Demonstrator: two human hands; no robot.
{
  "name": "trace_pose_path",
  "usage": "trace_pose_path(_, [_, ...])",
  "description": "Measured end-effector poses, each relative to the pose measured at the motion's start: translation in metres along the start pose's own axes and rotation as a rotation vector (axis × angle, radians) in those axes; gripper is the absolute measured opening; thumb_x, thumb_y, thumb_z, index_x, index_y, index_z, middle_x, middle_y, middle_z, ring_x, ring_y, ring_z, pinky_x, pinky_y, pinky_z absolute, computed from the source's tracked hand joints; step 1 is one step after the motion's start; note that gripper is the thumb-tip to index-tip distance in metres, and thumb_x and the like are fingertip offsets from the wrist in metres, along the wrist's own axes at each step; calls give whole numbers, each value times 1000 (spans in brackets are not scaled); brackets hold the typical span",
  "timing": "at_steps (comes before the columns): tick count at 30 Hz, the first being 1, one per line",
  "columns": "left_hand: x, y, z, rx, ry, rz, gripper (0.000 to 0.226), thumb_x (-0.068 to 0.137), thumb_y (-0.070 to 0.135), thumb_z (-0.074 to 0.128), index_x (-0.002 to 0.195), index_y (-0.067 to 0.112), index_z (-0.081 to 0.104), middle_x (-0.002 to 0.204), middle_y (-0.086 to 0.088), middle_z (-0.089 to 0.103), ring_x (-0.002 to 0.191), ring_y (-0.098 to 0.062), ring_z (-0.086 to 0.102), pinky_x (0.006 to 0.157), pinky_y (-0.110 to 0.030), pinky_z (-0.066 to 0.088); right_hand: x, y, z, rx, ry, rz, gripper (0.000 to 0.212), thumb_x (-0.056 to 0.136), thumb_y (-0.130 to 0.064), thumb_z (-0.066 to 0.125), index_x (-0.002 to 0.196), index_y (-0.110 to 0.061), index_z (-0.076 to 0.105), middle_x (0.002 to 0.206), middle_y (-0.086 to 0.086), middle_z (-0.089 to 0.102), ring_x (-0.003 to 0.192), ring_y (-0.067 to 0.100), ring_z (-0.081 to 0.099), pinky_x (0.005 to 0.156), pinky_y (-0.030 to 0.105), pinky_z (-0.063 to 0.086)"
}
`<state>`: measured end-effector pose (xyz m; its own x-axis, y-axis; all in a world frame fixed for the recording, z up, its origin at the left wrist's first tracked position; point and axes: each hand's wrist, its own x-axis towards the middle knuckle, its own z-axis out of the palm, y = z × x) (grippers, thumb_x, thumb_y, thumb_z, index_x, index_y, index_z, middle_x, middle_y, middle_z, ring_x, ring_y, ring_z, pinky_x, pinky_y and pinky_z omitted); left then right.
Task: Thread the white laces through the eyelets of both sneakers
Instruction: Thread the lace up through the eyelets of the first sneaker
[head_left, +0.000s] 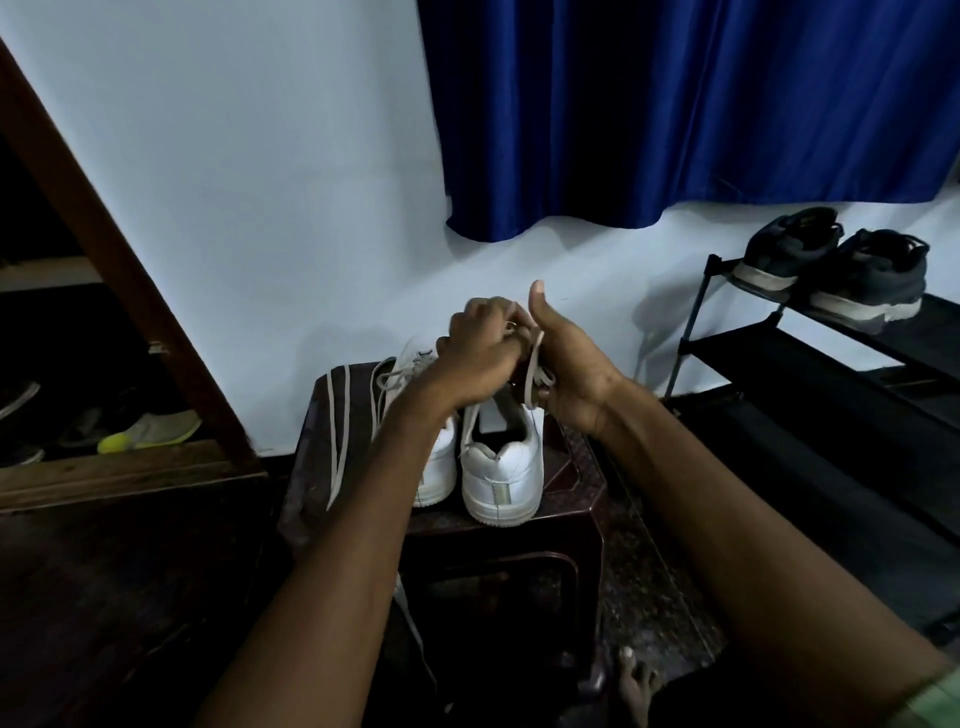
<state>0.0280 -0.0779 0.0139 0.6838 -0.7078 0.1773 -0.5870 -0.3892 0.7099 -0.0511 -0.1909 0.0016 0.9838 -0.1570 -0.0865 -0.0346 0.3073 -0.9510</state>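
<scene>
Two white sneakers stand heel-toward-viewer on a dark stool (566, 467), long axes running toward 12 o'clock. The right sneaker (501, 467) has both hands over its eyelets. The left hand (480, 348) is curled, pinching a lace (535, 384) near the top; the right hand (566, 374), thumb up, grips the lace loops just at 3 o'clock of it. The left sneaker (436, 457) sits under the left forearm. A loose lace (337, 431) lies at 9 o'clock, nearer the left hand, likely needed next.
</scene>
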Motion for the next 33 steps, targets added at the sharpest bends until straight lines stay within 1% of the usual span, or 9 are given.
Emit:
trace_pose_path(3, [-4, 3, 6, 42, -161, 47, 62, 76, 46, 62, 135, 34, 50, 141, 6, 45, 135, -20, 44, 111, -48, 43, 8, 3, -8, 118, 90, 1, 57, 103, -50, 53, 133, -3, 62, 130, 18, 68, 122, 30, 66, 108, 46, 50])
trace_pose_path(6, [-6, -2, -3, -257, -175, 78, 55, 82, 31, 75, 135, 34, 58, 146, 9, 51, 137, -9, 48, 112, -35, 42, 15, 4, -28, 103, 276, 16, 28, 104, -32, 57, 95, -9, 70, 92, 10, 65, 81, 19, 66, 77, 36, 53])
trace_pose_path(8, [-8, -8, -12, -325, -126, 54, 57, 90, 13, 72, 142, 29, 57, 145, 6, 57, 130, -7, 55, 106, -32, 47, 18, 6, -39, 75, 407, 2, 34, 106, -27, 53, 77, -12, 63, 73, 8, 57, 61, 18, 56, 61, 34, 46])
trace_pose_path(12, [-9, -25, -17, 94, -11, 27, 36, 89, 34, 73, 124, 38, 69, 132, 17, 65, 123, -6, 59, 111, -42, 41, 26, 26, -53, -276, 579, -72, 35, 108, -31, 46, 84, -11, 62, 80, 14, 63, 68, 26, 58, 61, 34, 44])
trace_pose_path(16, [-13, -37, -14, 222, -33, -69, 34, 95, 58, 65, 114, 32, 77, 123, 14, 72, 119, -6, 59, 87, -17, 33, 47, 46, -48, -410, 539, -55, 37, 106, -34, 45, 84, -11, 62, 77, 12, 62, 70, 24, 59, 65, 35, 47])
trace_pose_path(19, [-12, -43, -11, 283, -31, -91, 60, 84, 81, 47, 113, 36, 75, 121, 15, 73, 122, -11, 60, 103, -35, 36, 55, 47, -38, -454, 530, -61, 36, 109, -33, 44, 94, -5, 63, 72, 9, 56, 56, 19, 51, 52, 28, 40])
trace_pose_path(22, [-11, -50, -13, 288, -28, -123, 74, 74, 86, 34, 113, 38, 73, 120, 15, 73, 121, -12, 61, 111, -48, 36, 62, 51, -35, -427, 519, -61, 36, 108, -33, 48, 100, -4, 67, 76, 6, 61, 62, 16, 55, 56, 26, 43])
trace_pose_path(28, [-11, -53, -12, 335, 17, -143, 64, 84, 74, 34, 113, 33, 73, 116, 10, 72, 120, -19, 61, 109, -49, 35, 73, 49, -37, -427, 447, -73, 34, 106, -32, 52, 80, -14, 66, 87, 13, 68, 80, 25, 61, 71, 36, 48])
trace_pose_path(33, [-10, -50, -4, 273, 150, 13, 21, 96, 33, 58, 107, 35, 75, 118, 11, 70, 115, -15, 62, 106, -42, 36, 84, 23, -50, -1121, 394, -21, 27, 102, -30, 55, 90, -8, 66, 99, 16, 71, 97, 31, 66, 76, 30, 41])
